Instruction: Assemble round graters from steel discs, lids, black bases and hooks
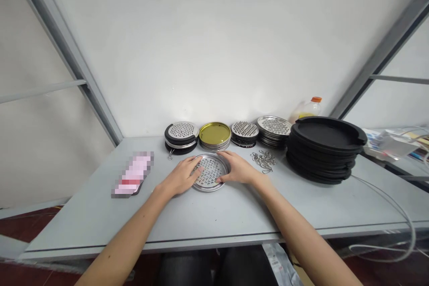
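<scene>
A round metal grater disc (210, 173) with a raised rim and rows of cutting holes lies on the table in front of me. My left hand (181, 176) holds its left edge, the thumb resting over the perforated face. Across from it, my right hand (238, 169) curls around the right edge with its thumb on the disc. Just behind is a stack of shallow gold-coloured round trays (215, 134). To the right of my right hand lies a small heap of metal clips (264, 160).
Further graters stand along the wall: a black-rimmed stack (182, 130), a spiked stack (245, 129) and silver discs (274, 126). A tall pile of black round holders (323, 156) and an orange-capped bottle (313, 106) are at right. A blurred phone (134, 172) lies left; a cable (395, 205) hangs at right.
</scene>
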Tool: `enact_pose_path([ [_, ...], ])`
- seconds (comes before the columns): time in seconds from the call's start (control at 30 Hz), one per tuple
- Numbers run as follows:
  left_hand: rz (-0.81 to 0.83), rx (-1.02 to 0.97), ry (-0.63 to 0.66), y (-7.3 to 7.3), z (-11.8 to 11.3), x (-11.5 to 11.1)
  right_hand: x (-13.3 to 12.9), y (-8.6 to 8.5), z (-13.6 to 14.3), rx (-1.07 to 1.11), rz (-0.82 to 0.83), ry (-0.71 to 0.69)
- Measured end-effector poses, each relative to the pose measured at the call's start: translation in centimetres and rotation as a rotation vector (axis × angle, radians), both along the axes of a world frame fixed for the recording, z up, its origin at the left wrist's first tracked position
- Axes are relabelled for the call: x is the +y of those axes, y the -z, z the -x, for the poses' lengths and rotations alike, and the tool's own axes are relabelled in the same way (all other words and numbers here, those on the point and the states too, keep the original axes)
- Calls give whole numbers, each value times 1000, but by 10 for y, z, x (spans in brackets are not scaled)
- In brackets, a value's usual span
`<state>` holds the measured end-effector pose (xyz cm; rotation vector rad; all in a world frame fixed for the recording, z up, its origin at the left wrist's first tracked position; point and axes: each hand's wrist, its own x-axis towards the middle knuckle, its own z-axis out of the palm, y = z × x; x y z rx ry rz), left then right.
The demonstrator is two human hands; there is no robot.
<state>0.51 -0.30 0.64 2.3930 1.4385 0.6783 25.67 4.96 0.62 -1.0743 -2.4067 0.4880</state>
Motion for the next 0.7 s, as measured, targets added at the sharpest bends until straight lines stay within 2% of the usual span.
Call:
enact_pose_path([
  [0.13, -53, 32, 11, -6, -3, -2, 5, -3, -4, -33, 38, 54],
  [0.27, -96, 90, 17, -11, -7, -3, 8, -7, -9, -48, 4, 6],
  [0.37, -67, 105, -10, -13, -9, -4, 7, -10, -11, -28, -12, -26],
  [0.57, -50, 67, -119, -14, -8, -5, 2, -14, -9, 82, -84, -8],
  [0.7, -125, 171, -238, -13, -9, -4, 0, -14, -5, 94, -69, -12],
])
